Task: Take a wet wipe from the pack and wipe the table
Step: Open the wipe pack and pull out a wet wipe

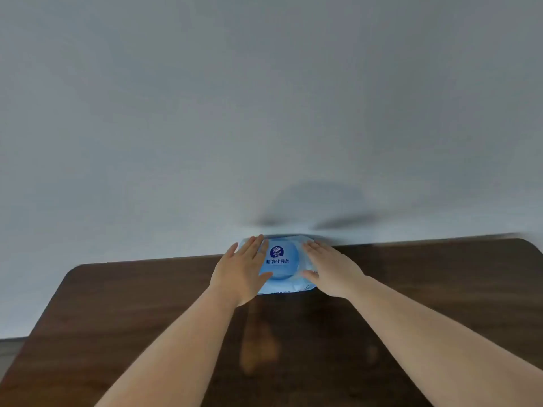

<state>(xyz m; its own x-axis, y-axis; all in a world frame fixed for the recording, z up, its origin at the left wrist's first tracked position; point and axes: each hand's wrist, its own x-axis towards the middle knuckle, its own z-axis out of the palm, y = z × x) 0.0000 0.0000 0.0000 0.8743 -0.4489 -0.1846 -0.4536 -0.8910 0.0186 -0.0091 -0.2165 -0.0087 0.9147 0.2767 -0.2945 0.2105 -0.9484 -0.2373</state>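
A light blue wet wipe pack [280,264] with a round blue lid lies at the far edge of the dark wooden table [132,312], against the wall. My left hand [241,271] rests flat on the pack's left side, fingers spread, thumb near the lid. On the pack's right side lies my right hand [329,270], also flat with fingers apart. The lid looks closed. No wipe is visible outside the pack.
A plain grey-white wall [264,113] rises directly behind the table. The table's rounded left corner [75,270] and right corner [529,243] are in view. A strip of floor [10,353] shows at the lower left.
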